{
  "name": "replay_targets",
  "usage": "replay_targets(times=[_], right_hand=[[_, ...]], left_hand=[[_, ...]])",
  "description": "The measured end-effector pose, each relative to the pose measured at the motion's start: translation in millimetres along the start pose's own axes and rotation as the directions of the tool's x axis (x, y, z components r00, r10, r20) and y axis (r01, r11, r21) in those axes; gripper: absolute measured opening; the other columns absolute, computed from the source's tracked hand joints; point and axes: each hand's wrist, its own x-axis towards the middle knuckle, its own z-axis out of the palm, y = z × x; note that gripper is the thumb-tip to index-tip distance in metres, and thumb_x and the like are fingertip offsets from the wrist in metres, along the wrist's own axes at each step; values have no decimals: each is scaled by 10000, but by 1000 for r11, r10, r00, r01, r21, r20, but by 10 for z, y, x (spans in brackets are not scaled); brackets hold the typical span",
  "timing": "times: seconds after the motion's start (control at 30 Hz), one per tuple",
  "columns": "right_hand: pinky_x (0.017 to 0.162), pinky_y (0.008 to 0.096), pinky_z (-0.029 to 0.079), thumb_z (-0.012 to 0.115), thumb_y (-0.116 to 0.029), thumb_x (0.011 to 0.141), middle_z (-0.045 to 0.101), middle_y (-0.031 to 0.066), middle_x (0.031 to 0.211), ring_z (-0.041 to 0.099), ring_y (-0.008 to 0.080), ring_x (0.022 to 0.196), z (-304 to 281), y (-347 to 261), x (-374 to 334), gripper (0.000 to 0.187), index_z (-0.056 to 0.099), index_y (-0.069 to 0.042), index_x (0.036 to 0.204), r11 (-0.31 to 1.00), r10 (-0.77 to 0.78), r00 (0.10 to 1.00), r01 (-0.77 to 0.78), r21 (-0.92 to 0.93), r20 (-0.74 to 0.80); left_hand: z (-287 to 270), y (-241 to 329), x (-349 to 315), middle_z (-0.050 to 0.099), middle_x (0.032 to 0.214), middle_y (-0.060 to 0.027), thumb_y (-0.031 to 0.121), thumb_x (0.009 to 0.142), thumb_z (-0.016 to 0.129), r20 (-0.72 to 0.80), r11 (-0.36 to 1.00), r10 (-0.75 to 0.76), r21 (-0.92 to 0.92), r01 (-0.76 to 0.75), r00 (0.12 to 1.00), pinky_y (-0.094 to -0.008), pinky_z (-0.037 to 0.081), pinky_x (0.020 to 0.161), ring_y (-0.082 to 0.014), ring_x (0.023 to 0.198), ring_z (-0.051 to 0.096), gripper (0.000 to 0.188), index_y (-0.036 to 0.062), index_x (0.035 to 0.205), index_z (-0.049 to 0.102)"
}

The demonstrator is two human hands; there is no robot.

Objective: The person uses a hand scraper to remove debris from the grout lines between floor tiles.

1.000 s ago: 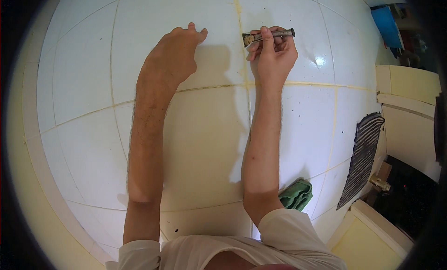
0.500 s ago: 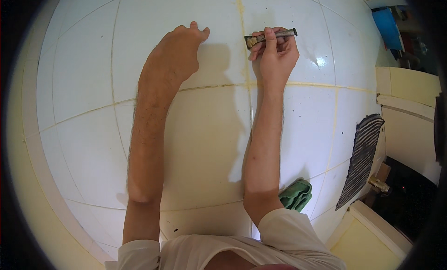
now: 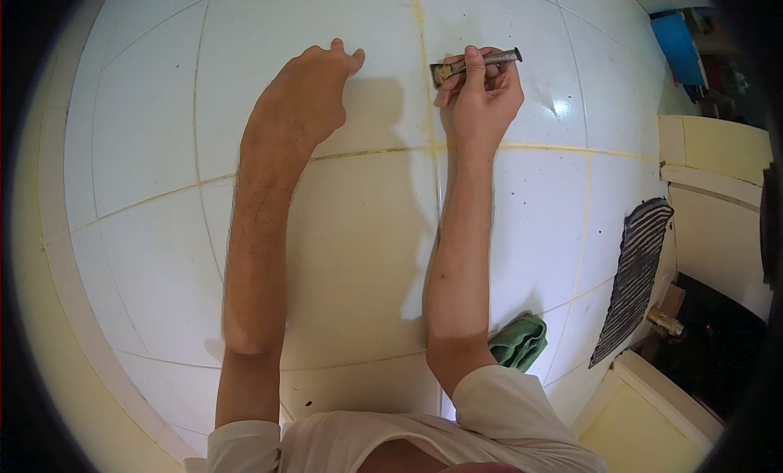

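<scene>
In my right hand (image 3: pixel 489 102) I grip a small scraper (image 3: pixel 444 71), its metal tube handle pointing right and its dark, dirt-smeared blade pointing left. The thumb lies along the top and the fingers curl underneath. Beside the blade runs a yellowed grout line (image 3: pixel 422 41) between white floor tiles (image 3: pixel 359 228); I cannot tell if the blade touches it. To the left, my left hand (image 3: pixel 302 94) is held palm down over a tile with its fingers apart and nothing visible in it. Part of its fingers is hidden behind the back of the hand.
A crumpled green cloth (image 3: pixel 519 342) lies by my right elbow. Farther right is a black-and-white striped mat (image 3: pixel 632 281) beside a doorway with a pale sill (image 3: pixel 652 391). A blue container (image 3: pixel 679 49) stands at the far right. A pale wall edge (image 3: pixel 53 228) curves along the left.
Almost nothing differs. The scraper's blade has shifted very slightly, and both hands stay in nearly the same place.
</scene>
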Motion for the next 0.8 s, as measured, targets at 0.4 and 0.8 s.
replay_targets(times=[0.4, 0.8], right_hand=[[438, 317, 509, 637, -96, 1010, 701, 160, 811, 572, 145, 497, -94, 12, 19, 170, 563, 35, 930, 998, 57, 998, -57, -10, 2], [429, 314, 498, 638, -134, 1018, 703, 164, 810, 558, 142, 486, -21, -42, -1, 202, 556, 34, 940, 997, 73, 997, -74, -20, -25]], left_hand=[[61, 49, 41, 472, 1557, -96, -11, 693, 810, 24, 1000, 10, -19, -10, 1000, -419, 509, 1083, -306, 1295, 540, 871, 182, 1487, 508], [-37, 5, 30, 493, 1540, -107, -14, 673, 809, 66, 1000, -27, -15, 28, 997, -425, 520, 1064, -318, 1277, 556, 864, 177, 1469, 535]])
